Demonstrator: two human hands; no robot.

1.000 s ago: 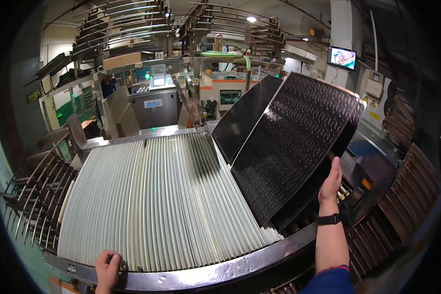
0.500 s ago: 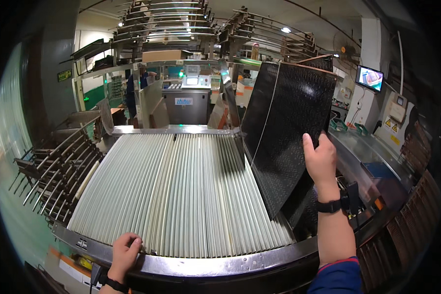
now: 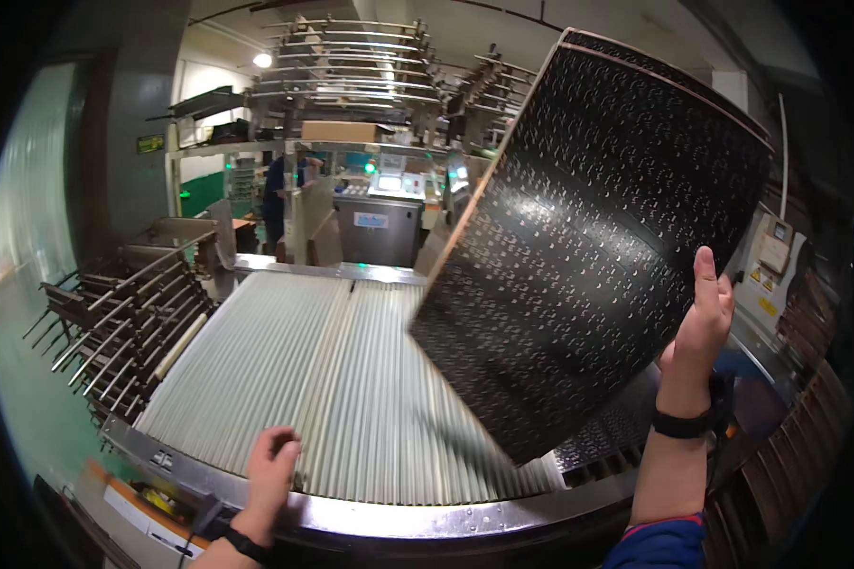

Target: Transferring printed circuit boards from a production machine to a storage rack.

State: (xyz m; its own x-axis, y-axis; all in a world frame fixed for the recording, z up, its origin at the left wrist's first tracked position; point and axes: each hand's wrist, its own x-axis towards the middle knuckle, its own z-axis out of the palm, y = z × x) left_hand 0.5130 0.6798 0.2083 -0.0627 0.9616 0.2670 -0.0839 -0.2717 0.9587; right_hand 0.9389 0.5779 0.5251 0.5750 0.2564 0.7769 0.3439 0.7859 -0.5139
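Note:
My right hand [image 3: 700,327] grips the right edge of a large black circuit board panel [image 3: 588,237], thumb up on its face. Rows of small shiny marks cover the panel, and its edges are copper-coloured. It is tilted above the right part of a conveyor of pale, closely set rollers [image 3: 256,351], hiding the rollers behind it. More dark marked sheet [image 3: 603,436] shows low behind the panel's lower right edge. My left hand [image 3: 271,474] hovers by the conveyor's near metal rail [image 3: 389,517], fingers loosely bent, holding nothing.
A rack with protruding metal rods [image 3: 114,327] stands left of the conveyor. Beyond the far end are a grey machine with a control panel [image 3: 380,228] and a person in dark clothes [image 3: 275,194]. Rod racks [image 3: 351,62] and a cardboard box [image 3: 340,131] sit above.
The panel has been raised and turned, so its marked face is nearer and its lower left corner hangs over the rollers. My right hand moved right; my left hand moved slightly right.

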